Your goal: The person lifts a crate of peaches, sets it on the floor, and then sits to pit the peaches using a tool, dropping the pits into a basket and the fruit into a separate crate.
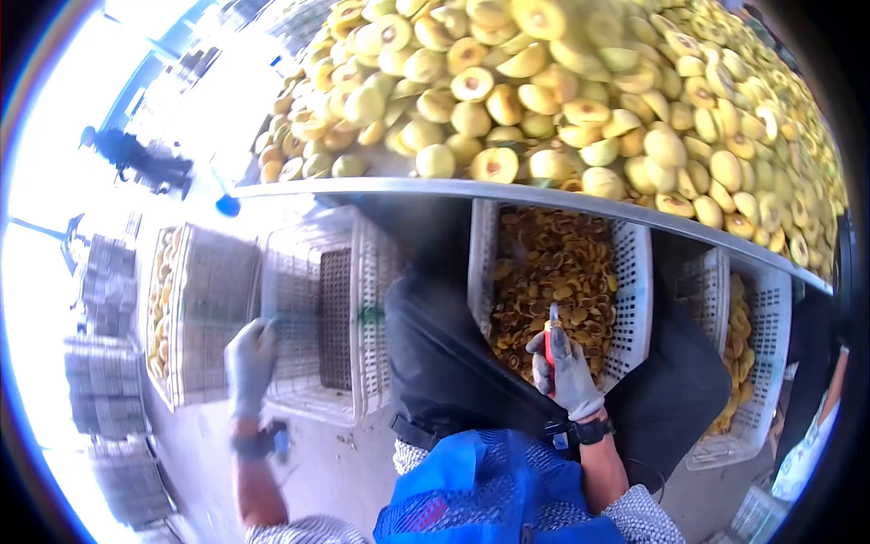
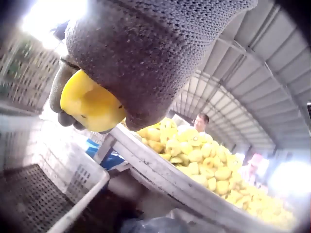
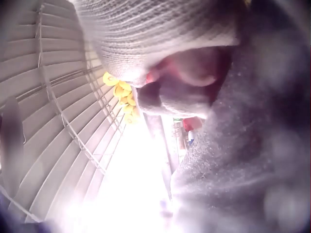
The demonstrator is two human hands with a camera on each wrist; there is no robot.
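Note:
My gloved left hand (image 1: pixel 251 363) is out over the crates at the left, curled round a yellow peach half (image 2: pixel 92 104) that shows in the left wrist view. In the head view that fruit is hidden by the hand. My gloved right hand (image 1: pixel 573 374) grips a red-handled knife (image 1: pixel 547 352), its short metal blade pointing up and away from me. Below the knife stands a white crate (image 1: pixel 634 299) between my knees, holding brown and yellow fruit scraps (image 1: pixel 553 258). Nearest the left hand is a white crate (image 1: pixel 356 317) with a brown perforated panel in it.
A metal-edged table (image 1: pixel 435 187) heaped with peach halves (image 1: pixel 589 109) runs across the front. Another crate (image 1: pixel 208 308) with fruit stands far left, and one (image 1: pixel 766 363) stands at my right. Stacked crates (image 1: pixel 104 372) line the left side. Another person (image 1: pixel 811 444) is at the right edge.

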